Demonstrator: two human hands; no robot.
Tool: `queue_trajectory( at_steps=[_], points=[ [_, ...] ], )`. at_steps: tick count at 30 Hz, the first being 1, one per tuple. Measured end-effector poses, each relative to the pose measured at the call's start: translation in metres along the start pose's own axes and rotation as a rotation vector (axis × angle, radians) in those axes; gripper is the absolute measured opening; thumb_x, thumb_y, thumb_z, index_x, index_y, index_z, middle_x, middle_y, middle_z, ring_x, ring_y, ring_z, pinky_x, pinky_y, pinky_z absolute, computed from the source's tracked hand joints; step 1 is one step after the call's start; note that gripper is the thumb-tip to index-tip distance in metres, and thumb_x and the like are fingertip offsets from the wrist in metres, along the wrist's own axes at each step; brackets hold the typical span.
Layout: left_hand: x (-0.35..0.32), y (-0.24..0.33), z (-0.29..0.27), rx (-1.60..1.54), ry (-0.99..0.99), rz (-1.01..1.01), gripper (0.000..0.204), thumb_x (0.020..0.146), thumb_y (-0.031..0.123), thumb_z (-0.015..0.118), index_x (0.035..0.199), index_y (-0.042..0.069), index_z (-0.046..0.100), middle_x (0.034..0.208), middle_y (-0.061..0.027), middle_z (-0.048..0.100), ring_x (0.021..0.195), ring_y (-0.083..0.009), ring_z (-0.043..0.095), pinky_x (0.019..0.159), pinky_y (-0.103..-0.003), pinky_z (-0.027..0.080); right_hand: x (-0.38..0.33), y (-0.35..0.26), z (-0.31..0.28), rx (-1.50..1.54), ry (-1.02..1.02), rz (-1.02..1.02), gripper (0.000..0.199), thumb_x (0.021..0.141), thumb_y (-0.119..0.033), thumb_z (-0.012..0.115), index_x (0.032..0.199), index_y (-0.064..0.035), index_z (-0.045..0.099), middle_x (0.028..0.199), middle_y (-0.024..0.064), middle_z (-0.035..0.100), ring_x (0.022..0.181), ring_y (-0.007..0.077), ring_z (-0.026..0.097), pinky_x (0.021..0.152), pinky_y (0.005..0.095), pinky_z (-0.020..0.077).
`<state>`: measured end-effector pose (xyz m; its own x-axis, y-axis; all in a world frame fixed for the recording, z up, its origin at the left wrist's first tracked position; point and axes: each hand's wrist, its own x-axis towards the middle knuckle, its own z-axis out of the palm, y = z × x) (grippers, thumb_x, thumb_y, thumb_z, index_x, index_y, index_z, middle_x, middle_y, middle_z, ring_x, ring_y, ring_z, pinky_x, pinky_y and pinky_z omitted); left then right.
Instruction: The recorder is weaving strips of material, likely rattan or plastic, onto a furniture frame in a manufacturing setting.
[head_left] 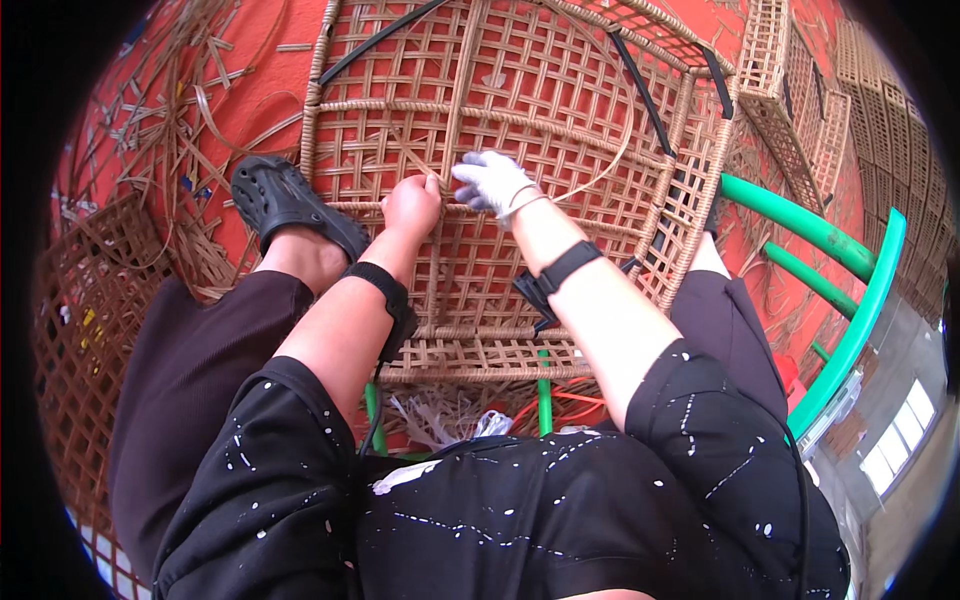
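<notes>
A woven rattan basket panel (560,150) with an open lattice and wrapped rims lies in front of me, across my legs. Bare and closed, my left hand (412,206) pinches a thin rattan strip (418,160) at the lattice's central rib. Just to its right is my right hand (494,184) in a white glove, fingers apart and pointing toward the left hand, close over the weave. A long loose strip (628,135) curves in a loop across the right part of the panel. Black straps (640,90) cross the panel's upper corners.
Rattan scraps (185,110) litter the red floor at left. A green tubular chair frame (800,225) stands at right, with stacked woven baskets (880,110) beyond. Another lattice piece (95,320) lies far left. My black clog (285,205) is beside the panel.
</notes>
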<state>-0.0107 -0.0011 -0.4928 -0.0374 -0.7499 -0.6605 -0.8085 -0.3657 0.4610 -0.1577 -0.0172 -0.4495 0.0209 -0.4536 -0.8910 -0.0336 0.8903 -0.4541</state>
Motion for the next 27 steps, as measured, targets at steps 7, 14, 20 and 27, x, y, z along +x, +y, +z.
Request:
queue_trajectory(
  at_steps=[7, 14, 20, 27],
  points=[
    [0.010, 0.007, -0.001, 0.060, -0.112, -0.053, 0.041, 0.088, 0.036, 0.042, 0.101, 0.006, 0.067, 0.104, -0.0191, 0.064, 0.102, -0.0350, 0.059, 0.091, -0.048, 0.041, 0.030, 0.008, 0.008, 0.509, -0.224, 0.060, 0.014, 0.087, -0.014, 0.059, 0.096, -0.0048, 0.054, 0.062, 0.0051, 0.055, 0.047, 0.0147, 0.054, 0.040, 0.0257, 0.0409],
    [0.019, -0.008, -0.001, 0.039, -0.195, 0.029, 0.040, 0.086, 0.034, 0.044, 0.096, 0.004, 0.067, 0.097, -0.0212, 0.064, 0.096, -0.0363, 0.061, 0.088, -0.046, 0.044, 0.026, 0.016, 0.004, -0.502, -0.160, -0.173, 0.022, 0.091, -0.019, 0.047, 0.107, -0.0041, 0.049, 0.082, 0.0092, 0.062, 0.061, 0.0177, 0.060, 0.051, 0.0296, 0.0478],
    [0.005, -0.014, -0.003, -0.032, -0.104, 0.178, 0.034, 0.083, 0.032, 0.051, 0.093, 0.005, 0.069, 0.089, -0.0207, 0.065, 0.087, -0.0359, 0.063, 0.082, -0.044, 0.048, 0.008, 0.031, 0.006, -1.078, 0.135, -0.411, 0.031, 0.089, -0.031, 0.047, 0.101, -0.0050, 0.058, 0.096, 0.0168, 0.064, 0.083, 0.0330, 0.062, 0.078, 0.0409, 0.0481],
    [-0.012, -0.013, -0.002, -0.250, 0.031, 0.272, 0.037, 0.079, 0.031, 0.064, 0.108, 0.007, 0.065, 0.090, -0.0157, 0.067, 0.084, -0.0304, 0.065, 0.078, -0.038, 0.051, -0.034, -0.046, -0.035, -0.629, 0.092, -0.260, 0.032, 0.085, -0.039, 0.058, 0.081, -0.0088, 0.068, 0.070, 0.0043, 0.062, 0.063, 0.0136, 0.055, 0.057, 0.0276, 0.0425]
  ],
)
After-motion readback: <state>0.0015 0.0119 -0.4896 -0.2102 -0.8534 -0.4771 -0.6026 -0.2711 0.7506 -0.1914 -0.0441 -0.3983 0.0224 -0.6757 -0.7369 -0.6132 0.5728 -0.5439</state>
